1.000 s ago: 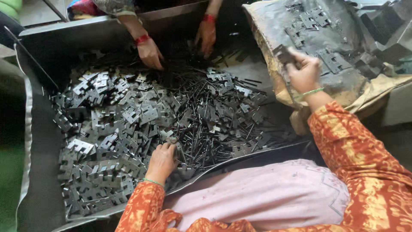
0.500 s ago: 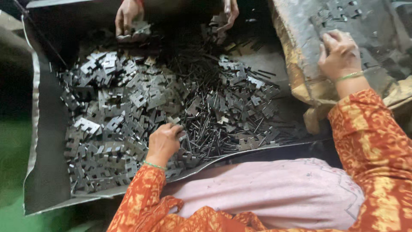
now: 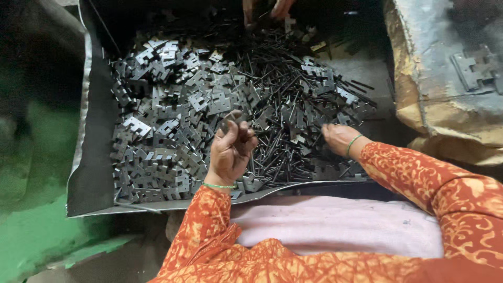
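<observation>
Now the left hand [image 3: 230, 152] is raised over the heap of flat grey notched metal plates [image 3: 167, 131], fingers curled around one small grey metal piece [image 3: 234, 118] at the fingertips. Her right hand [image 3: 338, 139] lies low among the thin dark metal pins [image 3: 283, 120]; its grip can't be made out. Another person's hands [image 3: 267, 9] work at the far edge of the dark sheet-metal tray [image 3: 94, 173].

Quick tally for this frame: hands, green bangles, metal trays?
wearer's hands: 2, left hand and right hand
co-worker's hands: 2, at the top edge
green bangles: 2
metal tray: 1
Total: 7
</observation>
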